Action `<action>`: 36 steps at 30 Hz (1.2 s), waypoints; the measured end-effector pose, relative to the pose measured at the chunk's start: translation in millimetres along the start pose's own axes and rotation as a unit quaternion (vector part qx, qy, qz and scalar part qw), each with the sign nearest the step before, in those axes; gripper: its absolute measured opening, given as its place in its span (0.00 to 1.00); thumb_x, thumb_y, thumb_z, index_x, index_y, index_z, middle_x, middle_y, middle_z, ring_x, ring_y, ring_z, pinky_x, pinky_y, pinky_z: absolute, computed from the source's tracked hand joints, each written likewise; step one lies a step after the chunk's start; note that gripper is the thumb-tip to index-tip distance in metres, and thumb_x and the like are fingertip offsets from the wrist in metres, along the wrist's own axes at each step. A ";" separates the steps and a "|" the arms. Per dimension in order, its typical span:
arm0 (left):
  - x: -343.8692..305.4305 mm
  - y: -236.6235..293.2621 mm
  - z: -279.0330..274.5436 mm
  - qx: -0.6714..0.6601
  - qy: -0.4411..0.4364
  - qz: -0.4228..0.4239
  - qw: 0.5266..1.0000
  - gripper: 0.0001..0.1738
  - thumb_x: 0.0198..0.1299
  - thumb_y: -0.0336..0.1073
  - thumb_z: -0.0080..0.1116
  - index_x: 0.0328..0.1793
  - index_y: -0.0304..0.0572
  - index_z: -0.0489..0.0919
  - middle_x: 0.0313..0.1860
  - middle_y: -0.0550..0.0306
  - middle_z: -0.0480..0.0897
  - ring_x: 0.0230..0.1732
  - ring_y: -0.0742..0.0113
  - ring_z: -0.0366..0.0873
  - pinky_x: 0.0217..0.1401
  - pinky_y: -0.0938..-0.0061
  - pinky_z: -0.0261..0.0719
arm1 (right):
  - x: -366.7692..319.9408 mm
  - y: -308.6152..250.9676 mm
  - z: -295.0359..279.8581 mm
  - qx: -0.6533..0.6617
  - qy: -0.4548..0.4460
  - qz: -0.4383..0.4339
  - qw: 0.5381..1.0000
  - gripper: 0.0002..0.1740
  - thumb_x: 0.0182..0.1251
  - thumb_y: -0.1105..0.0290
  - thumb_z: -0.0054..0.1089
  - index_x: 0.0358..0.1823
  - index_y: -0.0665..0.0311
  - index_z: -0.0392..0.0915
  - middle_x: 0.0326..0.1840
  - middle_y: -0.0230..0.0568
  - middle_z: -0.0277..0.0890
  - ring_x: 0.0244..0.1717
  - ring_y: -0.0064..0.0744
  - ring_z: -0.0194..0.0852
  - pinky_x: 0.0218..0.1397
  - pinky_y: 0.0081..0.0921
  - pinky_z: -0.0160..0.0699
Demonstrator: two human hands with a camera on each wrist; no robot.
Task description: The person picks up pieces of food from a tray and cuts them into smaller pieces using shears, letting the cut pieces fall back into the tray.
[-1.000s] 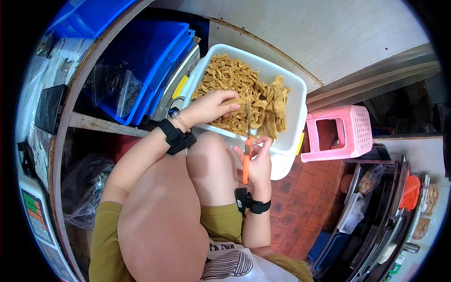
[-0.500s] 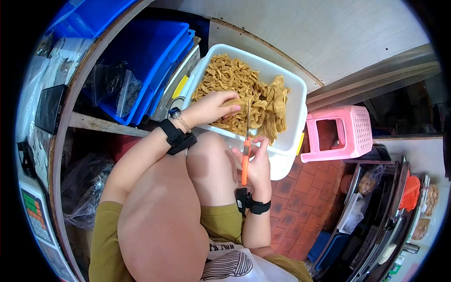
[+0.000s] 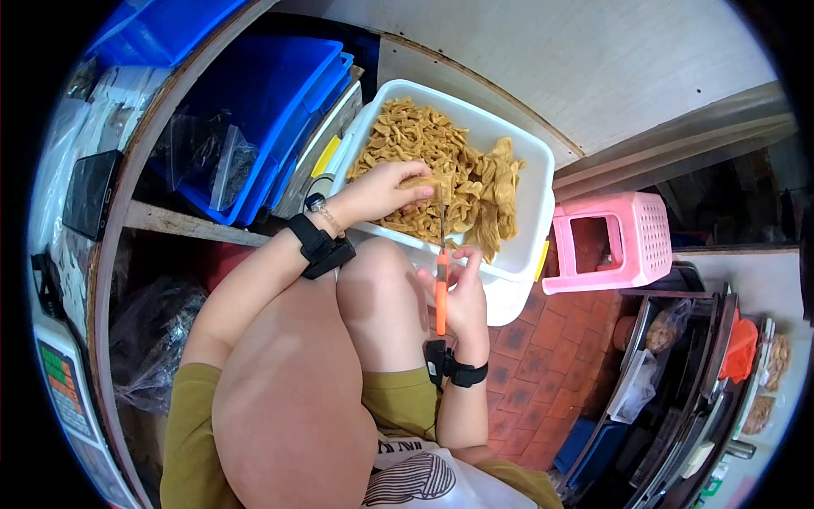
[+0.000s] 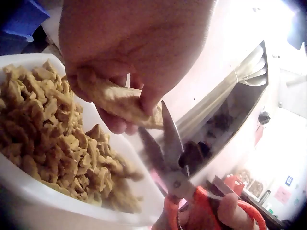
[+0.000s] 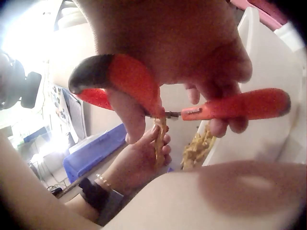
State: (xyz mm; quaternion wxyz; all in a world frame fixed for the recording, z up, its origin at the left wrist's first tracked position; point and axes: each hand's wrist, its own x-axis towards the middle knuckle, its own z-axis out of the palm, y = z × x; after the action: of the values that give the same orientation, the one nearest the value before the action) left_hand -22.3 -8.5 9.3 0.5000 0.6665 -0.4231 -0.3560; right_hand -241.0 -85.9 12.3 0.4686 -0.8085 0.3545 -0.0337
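From my head, I see my left hand (image 3: 386, 188) above a white tub (image 3: 543, 154), its grip pinching a tan, folded piece (image 3: 426, 181). My right hand (image 3: 466, 299) grips orange-handled scissors (image 3: 441, 293) at the tub's near side, blades pointing toward that piece. Inside the tub lies a pile of short tan pieces (image 3: 405, 131), with longer, bunched pieces (image 3: 500, 191) beside it. A pink stool (image 3: 649, 242) is just beyond the tub, and blue bins (image 3: 280, 110) sit on its other side.

From my left wrist, my thumb and fingers are closed round the folded piece, one end of it sticking out beside the scissor blades (image 4: 173, 143). The blades stand apart; whether they touch it I cannot tell.

From my right wrist, my thumb is through one handle loop and my fingers curl round the other handle (image 5: 240, 105). Past the scissors, the folded piece runs from my left fingertips up to the metal.
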 end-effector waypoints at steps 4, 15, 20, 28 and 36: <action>-1.7 7.1 -0.6 0.004 -0.031 -0.027 0.999 0.14 0.67 0.43 0.57 0.45 0.38 0.76 0.27 0.67 0.75 0.28 0.80 0.71 0.30 0.81 0.71 | 0.3 0.7 1.1 -0.007 0.008 -0.008 1.000 0.37 0.55 0.51 0.72 0.50 0.61 0.55 0.26 0.42 0.77 0.28 0.33 0.70 0.37 0.28 0.71; -3.3 7.7 0.8 0.001 -0.053 -0.038 0.998 0.16 0.67 0.44 0.56 0.48 0.38 0.76 0.28 0.65 0.76 0.27 0.80 0.72 0.32 0.81 0.73 | 0.0 0.9 0.8 0.021 0.023 0.002 1.000 0.38 0.54 0.46 0.70 0.51 0.61 0.57 0.24 0.40 0.76 0.26 0.41 0.76 0.34 0.32 0.73; -3.3 9.7 1.6 -0.002 -0.052 -0.050 0.997 0.15 0.67 0.45 0.56 0.46 0.38 0.76 0.28 0.65 0.76 0.27 0.79 0.73 0.32 0.81 0.73 | -0.5 1.0 -2.1 0.004 0.013 -0.015 1.000 0.37 0.55 0.47 0.71 0.50 0.61 0.56 0.24 0.40 0.75 0.25 0.40 0.75 0.32 0.31 0.72; -3.9 11.7 0.2 -0.013 -0.039 -0.033 0.999 0.16 0.67 0.45 0.57 0.46 0.38 0.75 0.27 0.65 0.76 0.26 0.80 0.72 0.30 0.81 0.73 | 0.4 6.2 1.1 0.020 0.006 -0.036 0.999 0.37 0.55 0.48 0.71 0.50 0.62 0.57 0.23 0.40 0.74 0.24 0.40 0.74 0.32 0.32 0.72; -4.9 12.8 0.2 -0.040 -0.068 -0.056 0.995 0.16 0.67 0.43 0.57 0.48 0.37 0.77 0.28 0.65 0.76 0.28 0.80 0.72 0.31 0.82 0.73 | 0.0 1.1 3.2 0.006 0.011 -0.021 1.000 0.37 0.55 0.47 0.70 0.50 0.62 0.57 0.24 0.41 0.75 0.25 0.42 0.76 0.33 0.33 0.73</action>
State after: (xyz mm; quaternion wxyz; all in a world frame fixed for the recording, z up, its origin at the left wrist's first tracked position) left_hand -27.0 -5.9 21.9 0.4756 0.6427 -0.4033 -0.4452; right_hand -240.4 -83.9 9.7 0.4684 -0.8127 0.3422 -0.0548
